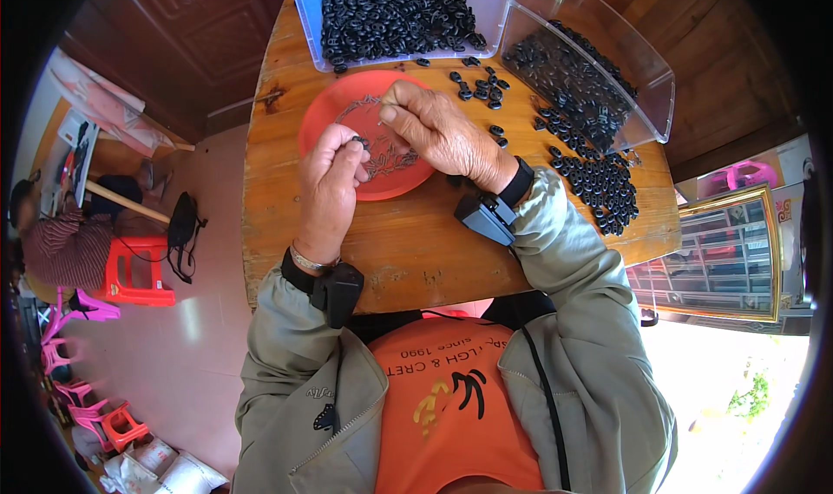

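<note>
The left hand (pixel 328 182) is hovering over the left edge of the red plate (pixel 323 111), its thumb and forefinger pinching a small black ring (pixel 359 141). The right hand (pixel 438 131) is resting over the plate's upper right part, fingers curled together and pinching a thin metal pin (pixel 383 104). More small metal pieces (pixel 390 160) are lying on the plate. The plate is sitting on a round wooden table (pixel 408 242). Two clear plastic bins (pixel 625 47) of black rings are standing at the far edge, and loose rings (pixel 603 186) are lying scattered beside the right bin.
</note>
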`<state>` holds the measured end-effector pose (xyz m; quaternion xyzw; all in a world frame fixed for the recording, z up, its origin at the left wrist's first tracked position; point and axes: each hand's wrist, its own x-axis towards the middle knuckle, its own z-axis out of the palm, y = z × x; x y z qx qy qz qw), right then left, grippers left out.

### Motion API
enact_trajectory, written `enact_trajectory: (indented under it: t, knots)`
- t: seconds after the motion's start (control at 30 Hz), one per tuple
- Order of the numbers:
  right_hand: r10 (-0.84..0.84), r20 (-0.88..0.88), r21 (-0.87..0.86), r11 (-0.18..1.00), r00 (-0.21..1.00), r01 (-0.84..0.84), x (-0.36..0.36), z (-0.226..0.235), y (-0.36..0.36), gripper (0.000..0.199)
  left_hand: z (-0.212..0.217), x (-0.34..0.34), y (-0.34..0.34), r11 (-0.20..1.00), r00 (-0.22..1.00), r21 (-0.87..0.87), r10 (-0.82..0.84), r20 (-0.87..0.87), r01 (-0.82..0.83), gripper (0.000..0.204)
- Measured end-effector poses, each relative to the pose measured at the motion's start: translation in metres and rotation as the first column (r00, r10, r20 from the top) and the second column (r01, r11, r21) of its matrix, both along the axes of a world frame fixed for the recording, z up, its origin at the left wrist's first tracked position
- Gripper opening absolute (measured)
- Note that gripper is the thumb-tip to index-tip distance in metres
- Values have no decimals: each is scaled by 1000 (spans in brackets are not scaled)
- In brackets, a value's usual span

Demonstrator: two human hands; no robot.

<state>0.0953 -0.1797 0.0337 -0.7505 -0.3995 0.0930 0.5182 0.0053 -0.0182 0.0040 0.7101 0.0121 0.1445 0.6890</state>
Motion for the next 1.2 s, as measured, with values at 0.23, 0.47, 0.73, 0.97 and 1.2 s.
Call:
enact_trajectory:
  t: [0.23, 0.47, 0.73, 0.97, 1.2]
  knots:
    - [70, -140, 77, 995, 988, -59, -3, -1, 2, 17, 2, -5, -4, 982, 999, 186, 28, 47, -36, 11]
    - [141, -70, 23, 990, 988, -140, -6, 5, 2, 10, 5, -6, -7, 896, 978, 418, 70, 194, -147, 6]
    - [115, 117, -15, 993, 986, -114, -3, 0, 2, 9, 3, -5, -5, 865, 982, 480, 66, 179, -146, 6]
    - [51, 351, 10, 998, 935, -58, -9, -4, 5, 9, -2, -7, -6, 893, 977, 426, 65, 203, -148, 7]
    - [19, 315, 41, 999, 949, -33, -15, -5, 8, 8, -5, -8, -8, 965, 987, 248, 53, 150, -90, 8]
